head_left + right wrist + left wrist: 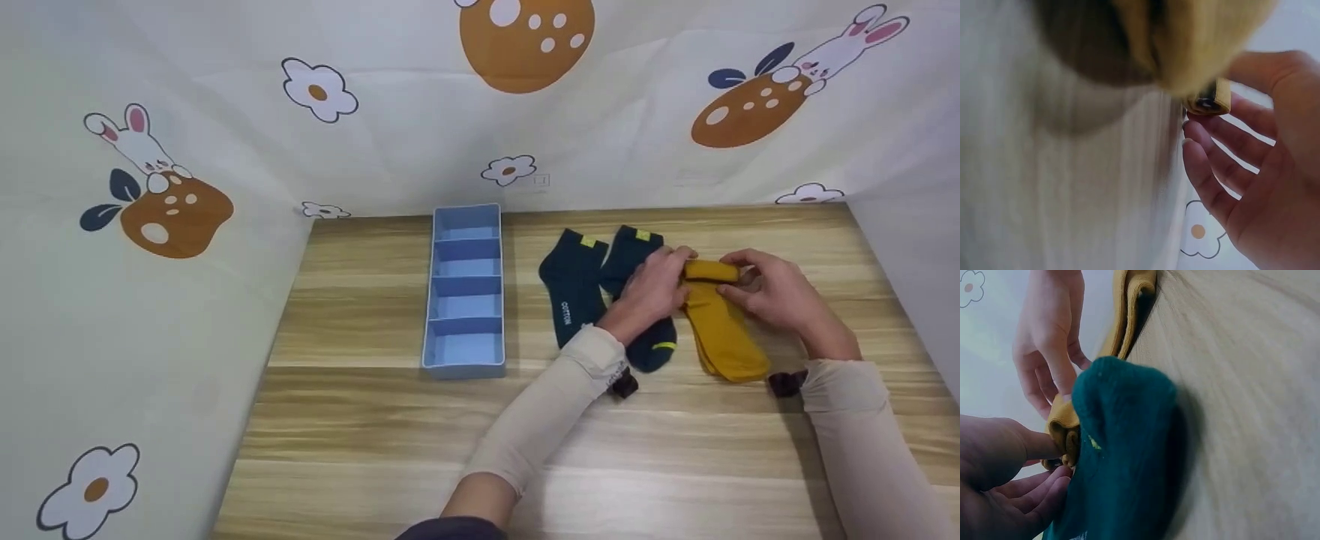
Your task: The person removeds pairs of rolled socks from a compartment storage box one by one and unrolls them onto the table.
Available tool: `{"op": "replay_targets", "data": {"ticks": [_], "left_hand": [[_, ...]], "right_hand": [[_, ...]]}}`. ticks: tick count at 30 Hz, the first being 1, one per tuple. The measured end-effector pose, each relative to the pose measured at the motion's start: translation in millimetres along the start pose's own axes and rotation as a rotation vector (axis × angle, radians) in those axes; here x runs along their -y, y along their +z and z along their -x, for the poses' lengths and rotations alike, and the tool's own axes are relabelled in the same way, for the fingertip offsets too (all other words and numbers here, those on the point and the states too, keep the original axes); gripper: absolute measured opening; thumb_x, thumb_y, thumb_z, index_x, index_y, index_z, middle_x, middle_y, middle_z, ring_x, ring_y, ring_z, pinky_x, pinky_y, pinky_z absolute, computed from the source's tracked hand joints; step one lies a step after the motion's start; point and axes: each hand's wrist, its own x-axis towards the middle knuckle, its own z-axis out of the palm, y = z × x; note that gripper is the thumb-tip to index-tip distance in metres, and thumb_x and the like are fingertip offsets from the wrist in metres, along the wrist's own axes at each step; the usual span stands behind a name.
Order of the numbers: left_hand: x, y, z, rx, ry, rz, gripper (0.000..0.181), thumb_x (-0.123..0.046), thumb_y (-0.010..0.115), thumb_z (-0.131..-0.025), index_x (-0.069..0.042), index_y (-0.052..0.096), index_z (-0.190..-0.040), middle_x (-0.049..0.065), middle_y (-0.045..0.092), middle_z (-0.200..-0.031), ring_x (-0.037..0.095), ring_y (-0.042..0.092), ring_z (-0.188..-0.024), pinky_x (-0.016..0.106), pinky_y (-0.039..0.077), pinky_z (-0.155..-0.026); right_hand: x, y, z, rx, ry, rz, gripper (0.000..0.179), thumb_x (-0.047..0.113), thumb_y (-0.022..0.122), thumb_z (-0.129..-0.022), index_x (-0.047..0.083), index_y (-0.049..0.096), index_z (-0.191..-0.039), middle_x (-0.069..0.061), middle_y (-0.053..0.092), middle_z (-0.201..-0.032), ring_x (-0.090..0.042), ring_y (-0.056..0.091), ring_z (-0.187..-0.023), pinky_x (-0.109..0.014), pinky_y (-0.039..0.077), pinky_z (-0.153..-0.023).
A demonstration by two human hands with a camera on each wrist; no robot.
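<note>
A pair of mustard-yellow socks (726,337) lies with the toes toward the front, its top end folded over into a roll. My left hand (658,283) pinches the roll's left end between thumb and fingers. On the opposite end, my right hand (776,292) grips with its thumb and fingertips; in the right wrist view the lower fingers (1207,174) reach beneath the roll. Two dark green socks (574,277) with yellow tags lie to the left, one partly under my left wrist. In the left wrist view, a green sock toe (1123,410) covers part of the yellow roll.
A light blue organizer box (465,371) with several compartments in a row stands left of the socks. Pale printed cloth (405,142) hangs along the back and both sides of the wooden table (360,420). Dark straps (787,383) sit at both wrists.
</note>
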Motion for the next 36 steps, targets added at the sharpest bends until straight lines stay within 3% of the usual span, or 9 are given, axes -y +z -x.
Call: {"op": "replay_targets", "data": {"ticks": [5, 11, 15, 19, 23, 27, 31, 36], "left_hand": [[-0.8, 2.1, -4.2, -0.02, -0.025, -0.011, 0.046, -0.026, 0.068, -0.108, -0.029, 0.057, -0.152, -0.004, 0.059, -0.138, 0.01, 0.066, -0.104, 0.022, 0.059, -0.089], [-1.1, 1.9, -9.0, -0.074, -0.054, -0.012, 0.049, -0.023, 0.068, -0.107, -0.025, 0.051, -0.153, -0.002, 0.06, -0.14, 0.012, 0.067, -0.1, 0.025, 0.061, -0.081], [-2.4, 1.1, -13.5, -0.059, -0.036, -0.059, 0.044, -0.025, 0.067, -0.108, -0.031, 0.056, -0.15, -0.005, 0.061, -0.14, 0.011, 0.068, -0.101, 0.026, 0.061, -0.079], [-2.9, 0.9, -21.7, -0.022, -0.045, -0.077, 0.033, -0.028, 0.065, -0.11, -0.035, 0.063, -0.142, -0.011, 0.065, -0.133, 0.007, 0.065, -0.099, 0.024, 0.058, -0.079], [1.7, 2.2, -27.3, -0.024, -0.057, -0.052, 0.027, -0.032, 0.061, -0.112, -0.034, 0.064, -0.138, -0.013, 0.069, -0.126, 0.006, 0.063, -0.095, 0.022, 0.056, -0.076], [8.2, 4.9, -29.7, -0.074, -0.061, -0.003, 0.032, -0.036, 0.058, -0.113, -0.03, 0.059, -0.145, -0.011, 0.07, -0.129, 0.005, 0.065, -0.098, 0.021, 0.056, -0.079], [10.6, 6.4, -31.7, -0.114, -0.085, 0.04, 0.041, -0.024, 0.064, -0.11, -0.028, 0.053, -0.149, -0.01, 0.067, -0.13, 0.006, 0.066, -0.095, 0.023, 0.057, -0.076], [8.4, 5.2, -33.9, -0.112, -0.075, 0.004, 0.047, -0.019, 0.066, -0.108, -0.035, 0.056, -0.151, -0.01, 0.065, -0.136, 0.007, 0.064, -0.091, 0.022, 0.055, -0.071]], "right_hand": [[-1, -1, -1.7, -0.034, 0.038, -0.02, 0.045, 0.023, 0.074, -0.104, -0.002, 0.056, -0.138, -0.029, 0.071, -0.123, -0.034, 0.07, -0.098, -0.008, 0.045, -0.071], [-3, 0, -6.5, -0.057, 0.083, 0.021, 0.042, 0.035, 0.064, -0.11, -0.002, 0.066, -0.13, -0.024, 0.074, -0.114, -0.029, 0.068, -0.093, -0.017, 0.046, -0.068], [-4, -1, -8.7, -0.041, 0.07, 0.036, 0.041, 0.029, 0.07, -0.107, -0.002, 0.068, -0.133, -0.024, 0.074, -0.114, -0.03, 0.067, -0.091, -0.018, 0.046, -0.068], [-2, -2, -10.6, -0.026, 0.061, 0.005, 0.052, 0.017, 0.079, -0.099, -0.001, 0.059, -0.143, -0.029, 0.07, -0.124, -0.037, 0.07, -0.098, -0.011, 0.044, -0.072], [0, -1, -11.7, -0.06, 0.057, -0.022, 0.05, 0.012, 0.075, -0.101, -0.002, 0.051, -0.143, -0.034, 0.07, -0.128, -0.046, 0.073, -0.106, -0.004, 0.04, -0.074], [-2, 0, -12.0, -0.109, 0.065, -0.015, 0.039, 0.019, 0.068, -0.107, -0.002, 0.053, -0.136, -0.034, 0.074, -0.121, -0.046, 0.075, -0.104, -0.004, 0.039, -0.07], [-3, -1, -13.6, -0.115, 0.076, -0.008, 0.044, 0.018, 0.071, -0.104, 0.0, 0.053, -0.14, -0.031, 0.077, -0.113, -0.042, 0.076, -0.097, -0.007, 0.042, -0.067], [-3, -2, -18.3, -0.084, 0.077, 0.028, 0.045, 0.012, 0.076, -0.1, 0.005, 0.06, -0.141, -0.025, 0.078, -0.108, -0.036, 0.074, -0.092, -0.018, 0.048, -0.07]]}}
